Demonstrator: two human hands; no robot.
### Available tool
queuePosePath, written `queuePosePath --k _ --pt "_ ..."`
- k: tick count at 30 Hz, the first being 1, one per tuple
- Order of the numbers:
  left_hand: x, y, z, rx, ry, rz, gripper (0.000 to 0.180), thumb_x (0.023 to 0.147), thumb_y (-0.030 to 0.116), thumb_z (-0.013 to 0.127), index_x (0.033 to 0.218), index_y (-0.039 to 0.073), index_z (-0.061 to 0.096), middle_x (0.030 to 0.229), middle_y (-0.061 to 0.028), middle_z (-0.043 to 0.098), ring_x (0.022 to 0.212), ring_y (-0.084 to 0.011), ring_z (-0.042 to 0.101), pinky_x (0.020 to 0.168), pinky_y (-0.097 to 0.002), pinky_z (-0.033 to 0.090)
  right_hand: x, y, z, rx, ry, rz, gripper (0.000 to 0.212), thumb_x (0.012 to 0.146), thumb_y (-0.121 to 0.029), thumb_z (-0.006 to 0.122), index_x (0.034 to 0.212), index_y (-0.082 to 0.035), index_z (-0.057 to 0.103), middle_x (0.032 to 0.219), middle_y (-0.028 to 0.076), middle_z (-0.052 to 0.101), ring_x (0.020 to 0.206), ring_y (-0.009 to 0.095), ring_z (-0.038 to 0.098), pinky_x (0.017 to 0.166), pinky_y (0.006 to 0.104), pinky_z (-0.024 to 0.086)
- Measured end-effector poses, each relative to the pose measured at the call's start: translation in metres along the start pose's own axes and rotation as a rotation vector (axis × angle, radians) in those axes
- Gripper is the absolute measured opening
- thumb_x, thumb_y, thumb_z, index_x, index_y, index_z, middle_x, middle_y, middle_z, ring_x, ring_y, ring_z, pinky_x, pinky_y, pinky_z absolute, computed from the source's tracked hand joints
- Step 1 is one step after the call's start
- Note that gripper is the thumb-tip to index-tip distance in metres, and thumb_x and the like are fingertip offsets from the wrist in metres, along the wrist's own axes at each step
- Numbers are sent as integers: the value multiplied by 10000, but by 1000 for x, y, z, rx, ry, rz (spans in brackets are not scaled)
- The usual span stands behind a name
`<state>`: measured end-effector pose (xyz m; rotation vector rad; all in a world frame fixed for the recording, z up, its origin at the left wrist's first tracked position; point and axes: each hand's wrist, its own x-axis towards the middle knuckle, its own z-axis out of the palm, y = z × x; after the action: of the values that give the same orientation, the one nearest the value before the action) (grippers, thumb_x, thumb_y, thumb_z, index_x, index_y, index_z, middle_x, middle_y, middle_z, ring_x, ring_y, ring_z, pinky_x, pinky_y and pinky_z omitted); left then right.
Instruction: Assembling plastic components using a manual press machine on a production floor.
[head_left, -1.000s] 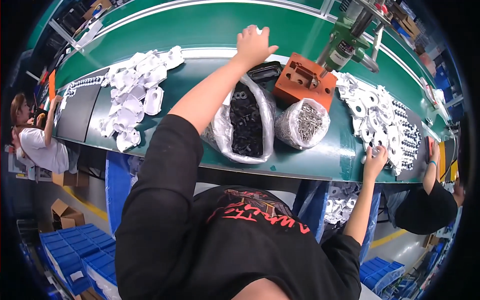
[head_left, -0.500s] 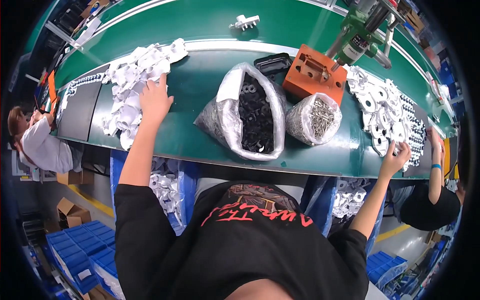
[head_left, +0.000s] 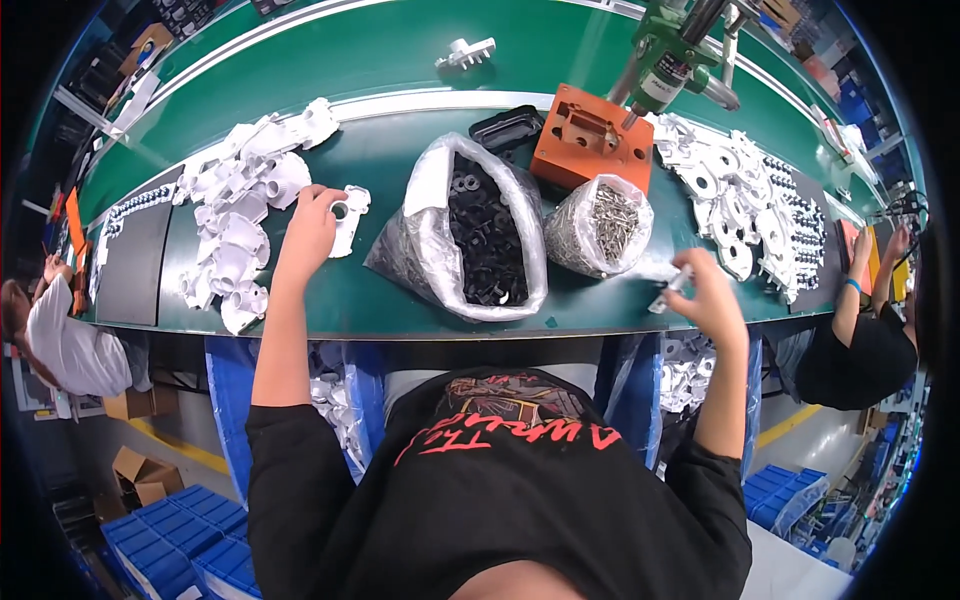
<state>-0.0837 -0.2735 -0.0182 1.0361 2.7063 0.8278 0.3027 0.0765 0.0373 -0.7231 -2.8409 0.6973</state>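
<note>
My left hand (head_left: 315,222) is closed on the edge of a white plastic housing part (head_left: 348,220), just right of a heap of similar white parts (head_left: 235,235). On the other side, my right hand (head_left: 706,290) grips a white plastic part (head_left: 668,287), blurred by motion and partly hidden by the fingers. It is held over the green bench, left of a second pile of white flat parts (head_left: 735,200). Between my hands stand an open plastic bag (head_left: 430,245) of small black parts and a smaller clear bag (head_left: 575,235) full of metal screws.
Behind the bags sit an orange fixture block (head_left: 592,140) and a black tray (head_left: 505,128), with a green press (head_left: 665,70) above. One white part (head_left: 466,54) lies farther back. Blue bins (head_left: 230,400) hang below the bench edge. Co-workers (head_left: 70,335) stand at both sides.
My left hand has drawn a white part out of the left heap toward the middle. My right hand has left the right pile and moved left with a white part.
</note>
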Motion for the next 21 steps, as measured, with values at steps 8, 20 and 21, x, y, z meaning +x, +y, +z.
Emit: queuePosePath --k 8,20,21 --pt "-18 -3 15 191 86 92 304 748 85 547 1049 124 576 1154 -133 494 1080 -328 458 893 -429 383 21 3 50 96 106 -154 403 637 -86 684 1010 -19 548 1231 158 474 1067 322 477 923 367 389" --pt "-33 59 2 -546 128 -10 258 858 36 553 1109 3 502 910 -22 587 837 -87 572 697 -227 445 -10 20 63 -39 314 60 377 682 -134 687 1008 -48 517 1163 184 513 1082 363 475 936 409 356" --pt "-36 80 1 -812 101 69 287 860 25 546 1138 6 478 945 -23 586 879 -97 574 749 -232 448 -8 19 63 33 448 8 388 701 -118 688 1033 -34 506 1103 148 537 1023 288 516 876 361 395"
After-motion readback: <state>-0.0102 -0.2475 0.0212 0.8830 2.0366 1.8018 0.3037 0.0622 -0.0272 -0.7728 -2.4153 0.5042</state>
